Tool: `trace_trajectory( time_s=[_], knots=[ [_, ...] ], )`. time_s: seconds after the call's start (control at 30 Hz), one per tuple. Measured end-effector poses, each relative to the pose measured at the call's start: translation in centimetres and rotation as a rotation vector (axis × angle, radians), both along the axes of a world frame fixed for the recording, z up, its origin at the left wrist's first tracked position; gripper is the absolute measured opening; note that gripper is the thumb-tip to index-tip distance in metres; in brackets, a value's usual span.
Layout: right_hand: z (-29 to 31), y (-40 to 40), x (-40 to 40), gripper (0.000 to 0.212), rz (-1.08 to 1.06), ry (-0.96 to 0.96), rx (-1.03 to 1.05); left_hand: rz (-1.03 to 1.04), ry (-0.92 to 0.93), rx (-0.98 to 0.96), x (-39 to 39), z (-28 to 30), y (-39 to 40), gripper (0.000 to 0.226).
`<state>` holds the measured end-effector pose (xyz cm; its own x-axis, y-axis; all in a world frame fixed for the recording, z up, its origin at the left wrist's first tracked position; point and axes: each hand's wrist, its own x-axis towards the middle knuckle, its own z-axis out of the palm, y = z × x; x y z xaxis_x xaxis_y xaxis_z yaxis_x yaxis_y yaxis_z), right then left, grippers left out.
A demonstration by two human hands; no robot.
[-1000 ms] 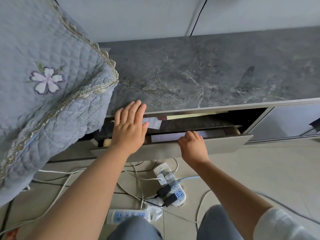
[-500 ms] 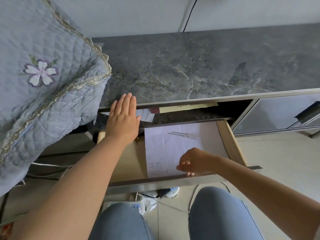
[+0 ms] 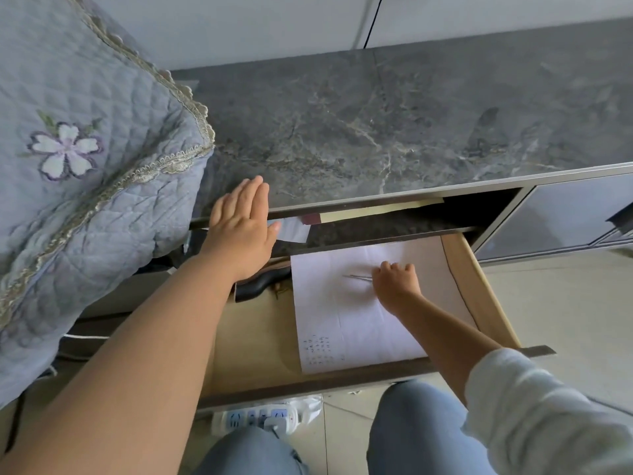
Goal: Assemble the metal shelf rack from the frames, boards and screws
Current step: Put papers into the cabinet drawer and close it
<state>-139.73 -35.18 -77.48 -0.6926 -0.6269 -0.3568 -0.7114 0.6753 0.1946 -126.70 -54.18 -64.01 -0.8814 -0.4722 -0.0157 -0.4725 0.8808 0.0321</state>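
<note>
A wooden drawer (image 3: 479, 286) of the grey cabinet stands pulled out toward me. A white sheet of paper (image 3: 342, 320) lies in it, and on the paper a thin metal tool (image 3: 356, 277). My right hand (image 3: 395, 282) reaches into the drawer with its fingers curled over the right end of that tool; only the tool's left tip shows. My left hand (image 3: 239, 231) rests flat, fingers straight, on the front edge of the cabinet's marble-patterned top (image 3: 376, 125).
A black curved handle (image 3: 257, 286) lies at the drawer's back left, partly under my left wrist. Papers (image 3: 376, 209) sit in the slot above the drawer. A quilted blue cover (image 3: 85, 149) hangs at the left. A power strip (image 3: 260, 414) lies on the floor by my knees.
The drawer went from nearly closed to pulled far out. My right hand left the drawer's front edge and reached in onto the thin metal tool. My left hand stayed on the cabinet top.
</note>
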Motion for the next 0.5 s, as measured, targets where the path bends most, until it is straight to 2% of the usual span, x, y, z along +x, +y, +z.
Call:
trace_trajectory(
  time_s=[0.3,0.37,0.5],
  knots=[
    [0.8,1.0,0.4,0.042,0.006,-0.249,0.015,0.005,-0.029,0.008,0.0,0.2,0.1,0.060],
    [1.8,1.5,0.5,0.038,-0.048,-0.291,-0.012,0.011,-0.043,0.019,0.0,0.4,0.1,0.060],
    [4.8,2.6,1.1,0.032,0.034,-0.292,-0.199,0.017,-0.047,0.003,-0.1,0.3,0.3,0.060]
  ],
)
